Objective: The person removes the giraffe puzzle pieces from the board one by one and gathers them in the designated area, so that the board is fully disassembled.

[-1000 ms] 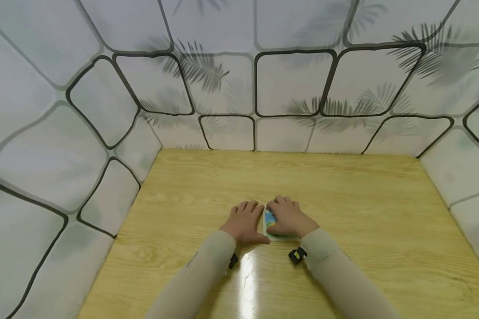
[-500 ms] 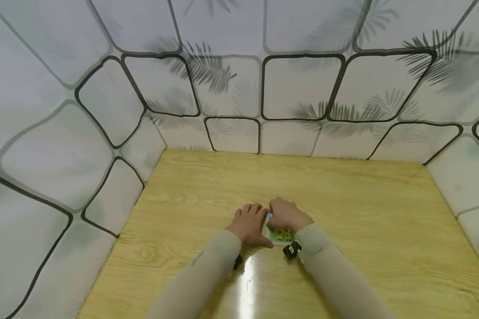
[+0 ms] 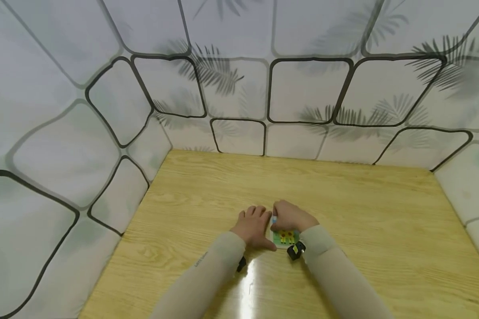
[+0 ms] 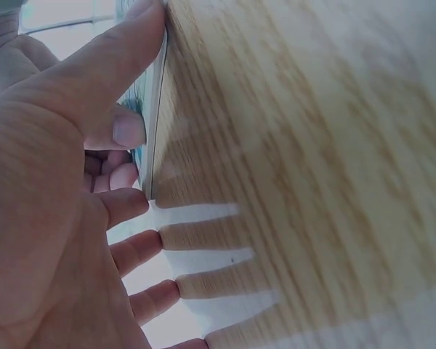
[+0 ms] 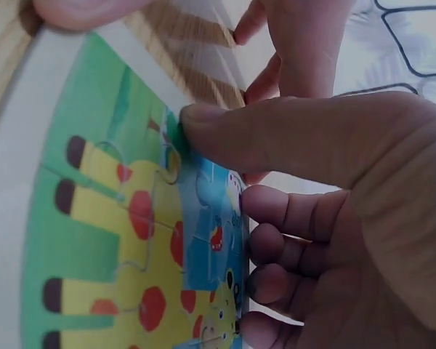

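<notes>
A small framed jigsaw puzzle (image 3: pixel 284 239) lies flat on the wooden table; its fitted pieces (image 5: pixel 142 218) show a spotted yellow giraffe on green and blue. My left hand (image 3: pixel 252 228) rests beside the puzzle's left side, fingers spread on the tabletop, thumb (image 4: pixel 123 51) against the near left corner of the pale frame. My right hand (image 3: pixel 293 217) is bent over the far part of the puzzle. Its thumb (image 5: pixel 225 134) presses on the picture near the left border, and its curled fingertips (image 5: pixel 265 243) meet the far edge. The right hand hides the upper picture in the head view.
The light wooden table (image 3: pixel 207 186) stretches out around the puzzle. A pale curtain-like wall (image 3: pixel 231 102) with dark outlines and leaf prints encloses its back and sides. A black wrist camera (image 3: pixel 295 250) sits close to the puzzle's near right corner.
My right hand has gone from lying flatter over the puzzle to curled fingers at its far part, uncovering the giraffe's legs. The left hand keeps its place; the head view has shifted slightly.
</notes>
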{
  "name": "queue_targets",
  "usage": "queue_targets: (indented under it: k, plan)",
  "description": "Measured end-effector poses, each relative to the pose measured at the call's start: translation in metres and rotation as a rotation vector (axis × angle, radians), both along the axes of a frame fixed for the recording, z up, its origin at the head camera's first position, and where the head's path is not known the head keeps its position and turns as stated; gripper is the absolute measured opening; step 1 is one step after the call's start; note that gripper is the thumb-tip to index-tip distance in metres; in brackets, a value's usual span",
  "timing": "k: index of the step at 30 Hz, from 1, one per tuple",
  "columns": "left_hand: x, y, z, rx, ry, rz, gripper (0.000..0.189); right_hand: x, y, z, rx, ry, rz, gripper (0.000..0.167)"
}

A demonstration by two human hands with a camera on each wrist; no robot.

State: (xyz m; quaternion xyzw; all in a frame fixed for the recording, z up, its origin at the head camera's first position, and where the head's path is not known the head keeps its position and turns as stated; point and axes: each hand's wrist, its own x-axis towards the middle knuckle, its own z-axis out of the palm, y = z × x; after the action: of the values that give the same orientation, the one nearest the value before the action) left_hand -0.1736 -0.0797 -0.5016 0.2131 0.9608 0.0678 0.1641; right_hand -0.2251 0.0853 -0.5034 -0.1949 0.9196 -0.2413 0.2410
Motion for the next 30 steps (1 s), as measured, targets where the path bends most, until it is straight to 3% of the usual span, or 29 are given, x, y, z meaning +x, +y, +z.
queue_targets:
  k: [9, 18, 30]
  plan:
    - [0.0, 0.001, -0.001, 0.0, -0.024, 0.01, 0.1, -0.002, 0.002, -0.006, -0.052, -0.013, 0.057, 0.019]
    - [0.001, 0.0, 0.0, 0.004, -0.025, 0.016, 0.099, 0.005, 0.005, -0.006, -0.06, 0.036, -0.032, 0.029]
    - [0.001, -0.002, 0.0, 0.03, -0.032, 0.015, 0.098, 0.01, 0.002, -0.003, 0.066, 0.117, 0.026, 0.031]
